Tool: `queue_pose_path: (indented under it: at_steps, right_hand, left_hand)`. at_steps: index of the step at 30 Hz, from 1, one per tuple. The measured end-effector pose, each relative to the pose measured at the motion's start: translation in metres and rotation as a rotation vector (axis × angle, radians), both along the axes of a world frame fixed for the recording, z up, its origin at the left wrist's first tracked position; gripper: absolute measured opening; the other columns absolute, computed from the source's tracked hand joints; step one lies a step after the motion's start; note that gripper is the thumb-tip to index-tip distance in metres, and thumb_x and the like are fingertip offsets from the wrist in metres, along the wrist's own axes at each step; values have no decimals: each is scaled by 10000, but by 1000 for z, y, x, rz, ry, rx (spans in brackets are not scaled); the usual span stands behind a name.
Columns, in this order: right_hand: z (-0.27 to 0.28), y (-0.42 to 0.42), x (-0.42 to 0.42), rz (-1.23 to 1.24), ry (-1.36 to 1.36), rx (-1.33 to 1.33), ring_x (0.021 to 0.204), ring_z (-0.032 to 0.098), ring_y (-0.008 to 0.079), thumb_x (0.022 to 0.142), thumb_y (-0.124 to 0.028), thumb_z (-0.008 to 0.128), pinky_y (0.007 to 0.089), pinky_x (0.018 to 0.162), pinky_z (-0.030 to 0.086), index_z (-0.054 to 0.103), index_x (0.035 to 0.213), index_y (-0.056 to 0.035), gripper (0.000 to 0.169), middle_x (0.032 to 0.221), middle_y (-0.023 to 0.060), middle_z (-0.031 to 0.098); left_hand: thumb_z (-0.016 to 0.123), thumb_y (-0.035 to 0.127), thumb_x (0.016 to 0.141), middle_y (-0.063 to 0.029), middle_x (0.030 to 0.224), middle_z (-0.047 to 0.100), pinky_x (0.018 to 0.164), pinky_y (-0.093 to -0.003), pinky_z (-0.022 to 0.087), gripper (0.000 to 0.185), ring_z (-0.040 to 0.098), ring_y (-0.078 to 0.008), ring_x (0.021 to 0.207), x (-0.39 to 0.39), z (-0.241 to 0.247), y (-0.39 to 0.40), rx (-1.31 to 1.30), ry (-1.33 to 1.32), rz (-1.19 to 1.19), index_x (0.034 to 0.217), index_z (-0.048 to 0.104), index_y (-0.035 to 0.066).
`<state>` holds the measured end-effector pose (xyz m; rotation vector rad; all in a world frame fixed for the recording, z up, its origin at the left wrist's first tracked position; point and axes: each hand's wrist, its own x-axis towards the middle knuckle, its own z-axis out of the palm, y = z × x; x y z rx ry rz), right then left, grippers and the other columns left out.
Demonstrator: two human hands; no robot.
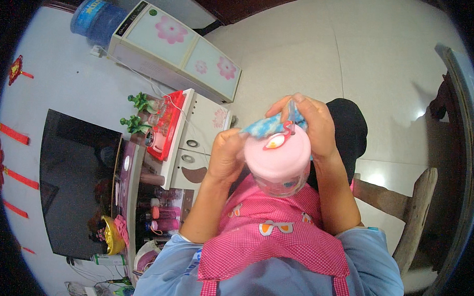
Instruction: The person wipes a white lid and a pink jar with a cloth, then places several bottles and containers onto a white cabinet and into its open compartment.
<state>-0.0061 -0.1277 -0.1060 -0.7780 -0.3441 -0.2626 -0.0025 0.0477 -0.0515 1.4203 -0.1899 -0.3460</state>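
Observation:
A clear cup with a pink lid [277,159] is in front of my chest. A flamingo figure [278,141] decorates the lid, and a translucent straw [292,111] rises from its edge. My right hand [318,125] pinches a blue and white fluffy cloth [267,126] around the straw, with thumb and fingers near its top. My left hand [229,153] is at the left side of the lid, its fingers curled around the cloth's left end. How firmly the left hand also bears on the cup is hidden.
A wooden chair [409,209] is close on the right. Left are a white cabinet [196,135] with a red tray [177,126] of glassware, a water dispenser [178,48] and a television [77,185]. A table edge [464,85] curves along the far right.

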Motion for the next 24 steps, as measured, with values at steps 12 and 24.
queue_pose_path:
  at_steps: [12,24]
  right_hand:
    - [-3,6,6,-616,32,-143,1041,520,223,948,-293,352,343,932,379,527,1130,10,396,1108,156,552]
    - [-4,69,8,-1276,-298,-1027,1211,381,351,758,-185,603,472,1018,289,488,1249,-113,509,1332,139,395]
  left_hand:
    - [472,264,935,26,621,402,475,-199,268,295,338,-58,534,16,0,-4,78,-289,246,690,438,103]
    - [429,300,953,31,609,362,462,-200,276,303,318,-61,521,2,5,-17,-179,-94,318,731,445,93]
